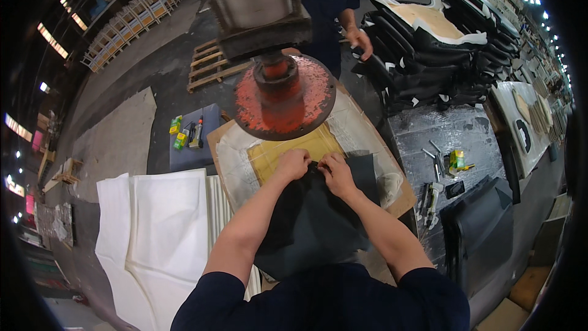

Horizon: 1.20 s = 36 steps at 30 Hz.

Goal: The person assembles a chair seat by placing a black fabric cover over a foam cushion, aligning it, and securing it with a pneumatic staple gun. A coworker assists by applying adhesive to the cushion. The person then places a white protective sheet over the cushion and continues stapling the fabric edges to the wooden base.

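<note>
1. The work looks partway along: the black sheet [309, 227] is laid out under and nearer than both hands, while the yellow pad [263, 156] shows bare beyond them and to the left hand's left.
2. What seems left is the sheet's far edge, which lies loose between the hands; whether any of it is fastened cannot be told.
3. The left hand [296, 163] is curled tight, its fingertips closed on that edge. The right hand [335, 171], just beside it, pinches the same edge between thumb and fingers.
4. Both forearms slant inward from below, elbows spread wide, backs of the hands turned up; the hands are close but apart.
5. Beyond the hands hangs a red disc [275, 110], seemingly raised; its height over the pad is unclear.
</note>
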Each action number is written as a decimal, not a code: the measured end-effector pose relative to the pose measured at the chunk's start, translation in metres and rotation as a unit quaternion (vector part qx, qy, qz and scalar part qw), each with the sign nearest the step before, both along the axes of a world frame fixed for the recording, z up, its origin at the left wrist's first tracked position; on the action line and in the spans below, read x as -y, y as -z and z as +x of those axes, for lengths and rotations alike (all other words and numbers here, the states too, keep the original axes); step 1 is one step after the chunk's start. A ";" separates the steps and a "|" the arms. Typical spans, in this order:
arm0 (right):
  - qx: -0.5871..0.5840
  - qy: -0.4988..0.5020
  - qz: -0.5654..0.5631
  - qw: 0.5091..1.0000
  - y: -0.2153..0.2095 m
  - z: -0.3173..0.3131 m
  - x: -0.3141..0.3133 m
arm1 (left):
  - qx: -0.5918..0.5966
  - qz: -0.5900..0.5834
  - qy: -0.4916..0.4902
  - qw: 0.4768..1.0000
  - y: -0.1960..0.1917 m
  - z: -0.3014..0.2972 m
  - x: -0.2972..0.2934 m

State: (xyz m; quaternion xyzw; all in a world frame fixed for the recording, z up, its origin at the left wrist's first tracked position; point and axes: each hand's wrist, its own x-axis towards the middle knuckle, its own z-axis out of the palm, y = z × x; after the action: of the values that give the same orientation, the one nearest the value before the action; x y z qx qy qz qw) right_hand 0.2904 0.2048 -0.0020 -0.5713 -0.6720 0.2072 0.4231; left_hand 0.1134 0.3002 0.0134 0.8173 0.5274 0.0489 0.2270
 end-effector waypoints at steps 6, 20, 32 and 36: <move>-0.117 0.079 0.009 0.990 -0.030 0.032 0.050 | 0.045 -0.061 -0.004 0.997 0.020 -0.018 -0.021; -0.071 0.104 -0.059 0.990 -0.016 0.003 0.019 | 0.301 -0.438 -0.074 0.844 0.005 -0.002 -0.025; -0.019 0.033 -0.064 0.997 -0.027 -0.001 0.014 | 0.296 -0.332 -0.079 0.892 -0.003 -0.003 -0.005; -0.075 0.069 -0.171 0.980 -0.018 0.008 0.010 | 0.260 -0.317 -0.069 0.909 -0.016 0.006 0.003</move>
State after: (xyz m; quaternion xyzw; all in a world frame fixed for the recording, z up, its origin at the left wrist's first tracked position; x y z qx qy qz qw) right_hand 0.2985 0.1953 0.0165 -0.6630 -0.5522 0.3318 0.3813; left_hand 0.1196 0.2968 0.0296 0.6223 0.4920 0.1055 0.5996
